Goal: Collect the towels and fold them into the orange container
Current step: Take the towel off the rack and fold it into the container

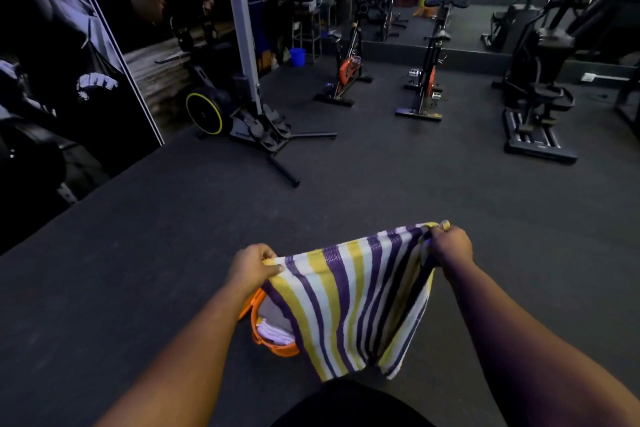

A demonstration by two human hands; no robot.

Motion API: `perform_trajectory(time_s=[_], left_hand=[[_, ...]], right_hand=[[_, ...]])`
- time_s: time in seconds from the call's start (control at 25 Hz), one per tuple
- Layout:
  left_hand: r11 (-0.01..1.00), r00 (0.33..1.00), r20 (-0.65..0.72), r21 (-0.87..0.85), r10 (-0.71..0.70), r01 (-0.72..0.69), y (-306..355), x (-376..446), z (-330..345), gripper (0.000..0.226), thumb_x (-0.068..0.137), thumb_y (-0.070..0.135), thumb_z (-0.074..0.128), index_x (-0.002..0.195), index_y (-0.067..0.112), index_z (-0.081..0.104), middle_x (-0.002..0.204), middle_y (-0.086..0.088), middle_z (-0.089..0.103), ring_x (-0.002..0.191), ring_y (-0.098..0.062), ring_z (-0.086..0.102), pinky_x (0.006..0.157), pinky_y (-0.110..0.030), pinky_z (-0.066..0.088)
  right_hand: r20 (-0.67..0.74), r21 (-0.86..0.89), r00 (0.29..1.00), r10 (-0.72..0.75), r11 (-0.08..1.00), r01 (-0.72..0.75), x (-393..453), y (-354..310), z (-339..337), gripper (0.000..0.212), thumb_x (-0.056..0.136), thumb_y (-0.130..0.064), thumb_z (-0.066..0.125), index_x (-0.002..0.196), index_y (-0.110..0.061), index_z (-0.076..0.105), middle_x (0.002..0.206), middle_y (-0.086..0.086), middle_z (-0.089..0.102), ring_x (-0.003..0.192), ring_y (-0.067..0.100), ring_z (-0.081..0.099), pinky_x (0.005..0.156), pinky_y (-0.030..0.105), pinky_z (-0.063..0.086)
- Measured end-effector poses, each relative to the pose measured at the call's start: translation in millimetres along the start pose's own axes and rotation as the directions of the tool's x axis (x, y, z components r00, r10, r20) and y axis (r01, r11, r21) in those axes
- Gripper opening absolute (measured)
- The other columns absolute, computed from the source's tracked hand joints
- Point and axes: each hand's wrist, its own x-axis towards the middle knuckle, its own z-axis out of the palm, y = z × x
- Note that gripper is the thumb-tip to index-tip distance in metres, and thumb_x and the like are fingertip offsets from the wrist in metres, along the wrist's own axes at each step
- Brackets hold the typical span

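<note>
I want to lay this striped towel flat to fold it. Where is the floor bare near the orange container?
Bare floor lies left of the orange container, toward the mural wall, and ahead of both hands up to the rowing machine. Farther back, the exercise bikes and stepper crowd it.

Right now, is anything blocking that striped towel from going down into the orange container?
Nothing visible does. The striped towel hangs from the left hand and right hand, right over the orange container, hiding most of it. White folded cloth already lies inside.
</note>
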Motion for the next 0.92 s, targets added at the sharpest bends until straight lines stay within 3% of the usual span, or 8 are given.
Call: perform_trajectory(time_s=[0.12,0.28,0.44,0.52,0.6,0.72,0.84,0.92], left_hand=[[0.996,0.999,-0.048,-0.088,-0.003,-0.001,-11,5,0,0.024,0.084,0.01,0.076,0.075,0.03,0.068,0.079,0.012,0.07,0.083,-0.013,0.069,0.067,-0.025,0.045],[0.789,0.996,-0.053,-0.614,-0.071,0.023,8,-2,4,0.014,0.097,0.017,0.069,0.083,0.016,0.072,0.072,0.002,0.074,0.069,-0.01,0.068,0.066,-0.031,0.051],[0.564,0.993,0.049,-0.82,-0.105,0.1,53,-12,20,0.006,0.094,0.012,0.071,0.091,0.008,0.073,0.081,-0.008,0.077,0.078,-0.025,0.069,0.071,-0.036,0.057],[0.47,0.992,0.077,-0.875,-0.105,0.118,65,-14,26,0.006,0.093,0.01,0.072,0.092,0.005,0.074,0.089,-0.016,0.077,0.082,-0.029,0.072,0.081,-0.043,0.058],[0.413,0.991,0.127,-0.901,-0.041,0.132,72,-13,29,0.014,0.097,0.012,0.068,0.098,0.001,0.075,0.098,-0.023,0.076,0.091,-0.035,0.073,0.088,-0.047,0.058],[0.44,0.988,0.155,-0.886,-0.022,0.149,81,-13,32,0.022,0.102,0.017,0.062,0.104,-0.002,0.073,0.102,-0.026,0.074,0.091,-0.035,0.068,0.092,-0.053,0.054],[0.518,0.988,0.152,-0.848,0.025,0.117,88,-20,35,0.024,0.102,0.018,0.061,0.097,-0.004,0.07,0.088,-0.023,0.07,0.085,-0.034,0.06,0.083,-0.051,0.05],[0.54,0.985,0.161,-0.835,0.06,0.104,92,-26,37,0.023,0.101,0.017,0.062,0.1,-0.004,0.069,0.088,-0.022,0.068,0.084,-0.033,0.057,0.08,-0.045,0.047]], right_hand=[[-0.002,0.002,0.999,0.047,0.999,-0.047,1,7,-3,0.04,0.101,-0.031,0.045,0.102,0.002,0.067,0.104,0.025,0.069,0.096,0.043,0.064,0.081,0.042,0.051],[0.079,0.017,0.997,-0.005,1.0,0.003,-13,2,4,0.025,0.095,-0.029,0.058,0.096,-0.005,0.066,0.093,0.017,0.071,0.085,0.036,0.065,0.072,0.038,0.053],[0.178,0.41,0.967,-0.183,0.907,0.096,-41,-11,15,0.016,0.088,-0.011,0.071,0.098,-0.019,0.062,0.089,0.01,0.068,0.066,0.018,0.063,0.057,0.03,0.054],[0.351,0.591,0.902,-0.251,0.807,-0.005,-57,-20,15,0.007,0.093,-0.011,0.07,0.1,-0.01,0.067,0.089,0.013,0.071,0.068,0.021,0.066,0.06,0.033,0.059],[0.531,0.618,0.79,-0.307,0.778,-0.113,-68,-29,15,0.014,0.098,-0.012,0.063,0.109,-0.005,0.067,0.091,0.012,0.074,0.077,0.024,0.07,0.076,0.041,0.059],[0.611,0.628,0.705,-0.361,0.763,-0.153,-80,-44,19,0.02,0.101,-0.004,0.053,0.118,-0.009,0.063,0.101,0.017,0.074,0.083,0.024,0.075,0.08,0.042,0.06],[0.561,0.644,0.735,-0.38,0.758,-0.099,-92,-58,28,0.025,0.102,-0.007,0.056,0.124,-0.017,0.06,0.099,0.019,0.073,0.081,0.027,0.076,0.065,0.035,0.061],[0.56,0.6,0.732,-0.389,0.799,-0.034,-99,-65,35,0.018,0.102,-0.009,0.056,0.119,-0.012,0.062,0.103,0.021,0.073,0.089,0.029,0.076,0.064,0.034,0.06]])
